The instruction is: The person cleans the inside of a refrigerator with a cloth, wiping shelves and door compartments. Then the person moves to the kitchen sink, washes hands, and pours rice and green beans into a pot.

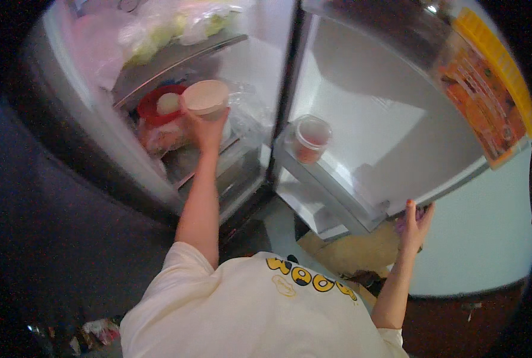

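Observation:
My left hand (204, 126) reaches into the open fridge and grips a round, pale cream bowl (206, 101) by its side. The bowl is level with a red bowl (151, 106) to its left, which has a round whitish thing (168, 103) in it. Clear plastic bags lie around them on the same shelf. At the right, my right hand (417, 225) holds the lower edge of the open fridge door (361, 125), thumb and fingers on either side of it. Part of its fingers is hidden by the edge.
A clear jar (312, 140) with reddish contents stands in the door shelf (331, 179). An orange-and-yellow package (487, 89) sits higher on the door. Bags of green produce (176, 30) fill the upper shelf. A tan sack-like thing (352, 247) lies below the door, beside a pale tabletop (469, 238).

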Demonstrator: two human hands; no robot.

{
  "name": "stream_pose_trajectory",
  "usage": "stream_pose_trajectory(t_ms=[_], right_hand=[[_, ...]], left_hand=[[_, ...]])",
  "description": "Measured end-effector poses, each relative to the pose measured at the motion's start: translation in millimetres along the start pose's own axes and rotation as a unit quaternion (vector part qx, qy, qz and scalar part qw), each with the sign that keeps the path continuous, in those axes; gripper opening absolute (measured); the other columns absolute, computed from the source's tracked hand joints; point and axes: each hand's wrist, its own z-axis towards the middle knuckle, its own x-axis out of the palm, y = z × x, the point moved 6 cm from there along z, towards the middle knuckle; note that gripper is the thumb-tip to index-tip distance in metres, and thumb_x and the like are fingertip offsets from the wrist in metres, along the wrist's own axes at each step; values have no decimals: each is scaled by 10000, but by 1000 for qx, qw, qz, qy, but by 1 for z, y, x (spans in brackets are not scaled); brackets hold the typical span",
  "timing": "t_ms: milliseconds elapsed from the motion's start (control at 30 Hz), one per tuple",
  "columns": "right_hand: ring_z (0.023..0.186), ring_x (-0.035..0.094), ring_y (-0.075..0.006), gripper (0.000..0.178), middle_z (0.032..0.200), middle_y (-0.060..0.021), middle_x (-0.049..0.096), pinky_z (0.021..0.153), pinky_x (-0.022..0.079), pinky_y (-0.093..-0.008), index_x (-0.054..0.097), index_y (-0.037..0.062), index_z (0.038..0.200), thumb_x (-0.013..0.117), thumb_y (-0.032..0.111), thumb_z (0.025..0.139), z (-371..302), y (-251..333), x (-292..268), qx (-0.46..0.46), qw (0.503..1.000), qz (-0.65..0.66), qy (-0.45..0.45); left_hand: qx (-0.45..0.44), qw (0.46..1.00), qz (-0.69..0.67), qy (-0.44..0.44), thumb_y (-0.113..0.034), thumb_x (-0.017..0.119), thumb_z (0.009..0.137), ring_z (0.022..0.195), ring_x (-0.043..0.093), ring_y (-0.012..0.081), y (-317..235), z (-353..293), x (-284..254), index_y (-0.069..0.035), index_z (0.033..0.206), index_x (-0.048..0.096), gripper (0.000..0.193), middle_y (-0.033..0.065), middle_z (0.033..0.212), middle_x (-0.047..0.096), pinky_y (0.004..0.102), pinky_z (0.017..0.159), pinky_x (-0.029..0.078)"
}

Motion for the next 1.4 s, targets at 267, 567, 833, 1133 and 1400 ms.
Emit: stream_pose_trajectory(t_ms=[267, 567, 833, 1133, 1400], right_hand=[[535, 471, -66, 576, 770, -15, 581, 423, 344, -233, 392, 20, 1326, 710, 197, 880, 5, 10, 6, -23, 999, 22, 1], [590, 510, -60, 713, 775, -16, 592, 475, 384, -221, 360, -24, 1383, 751, 236, 846, 13, 3, 8, -13, 1000, 0, -9], [586, 494, -71, 795, 730, -24, 580, 502, 429, -234, 392, -47, 1364, 802, 290, 773, 22, 5, 13, -46, 997, -59, 3], [622, 539, -71, 703, 792, -42, 624, 515, 448, -245, 381, -34, 1348, 767, 219, 817, 17, 8, 12, 7, 999, -29, 13], [595, 501, -61, 645, 811, -30, 593, 476, 388, -223, 351, -2, 1369, 713, 199, 875, 16, 12, 8, -13, 1000, -7, 3]], left_hand=[[112, 992, -59, 14, -253, 909, 550, 1315, 351, 360, -88, -38, -43, -77, 1451, 214, 1151, 178, 1434, 341, 505, 1092, 307], [166, 917, -347, 107, -710, 691, 683, 1293, 343, 332, -212, -90, -69, -51, 1433, 158, 1132, 139, 1382, 223, 467, 1070, 341], [89, 834, -435, 329, -236, 901, 562, 1211, 409, 281, -271, -166, 32, -64, 1305, 282, 982, 143, 1275, 360, 421, 1016, 363], [118, 836, -308, 439, -317, 899, 595, 1200, 472, 363, -273, -203, 33, -44, 1246, 343, 899, 203, 1274, 442, 436, 1000, 406], [127, 902, -194, 365, -491, 509, 934, 1239, 439, 428, -203, -129, 45, 23, 1411, 313, 728, 288, 1357, 411, 479, 1049, 352]])
